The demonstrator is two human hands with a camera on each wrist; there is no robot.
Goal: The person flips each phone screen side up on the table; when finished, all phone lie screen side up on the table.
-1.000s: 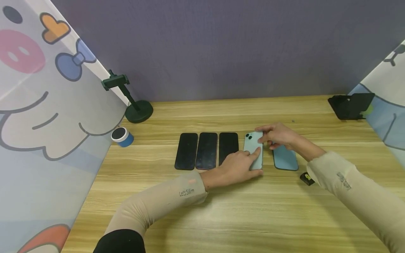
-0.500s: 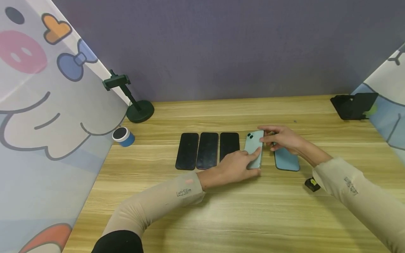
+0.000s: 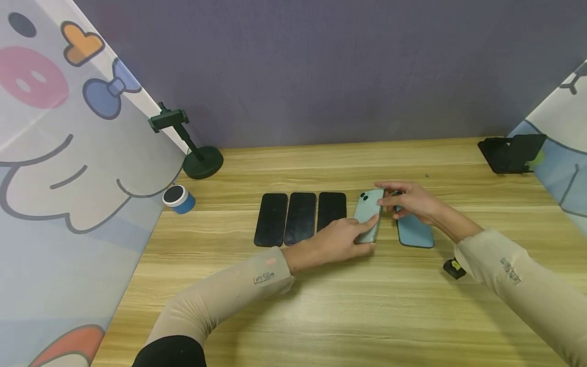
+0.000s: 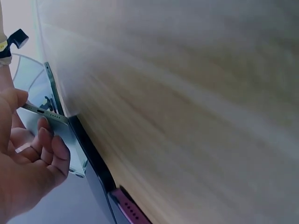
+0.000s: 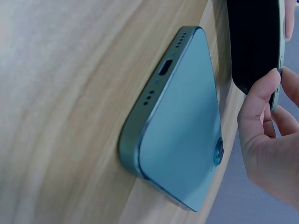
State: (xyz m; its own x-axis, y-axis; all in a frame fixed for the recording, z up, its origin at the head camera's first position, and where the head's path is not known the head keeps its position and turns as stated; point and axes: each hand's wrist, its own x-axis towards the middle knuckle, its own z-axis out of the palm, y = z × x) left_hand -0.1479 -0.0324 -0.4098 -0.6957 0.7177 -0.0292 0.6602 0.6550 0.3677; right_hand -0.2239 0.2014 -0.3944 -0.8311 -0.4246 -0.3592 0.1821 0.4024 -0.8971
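A pale green phone (image 3: 365,208), camera side up in the head view, is tilted with its right edge raised off the table. My left hand (image 3: 337,242) holds its lower end, the index finger lying on the back and the thumb at the bottom edge. At the upper right edge my right hand (image 3: 412,201) pinches it between thumb and fingers; its black screen (image 5: 254,42) shows underneath in the right wrist view. A blue phone (image 3: 416,233) lies back up below my right hand. Left of the green phone, three dark phones (image 3: 269,219) lie screen up in a row.
A dark green stand (image 3: 202,160) stands at the back left, with a blue and white jar (image 3: 180,200) in front. A black folding stand (image 3: 511,154) is at the back right. A small black item (image 3: 454,268) sits by my right sleeve. Panels border the wooden table (image 3: 321,316).
The green phone's right edge has risen as the phone tilts. My left hand has shifted slightly left; the right hand keeps its pinch. The other phones stay where they were.
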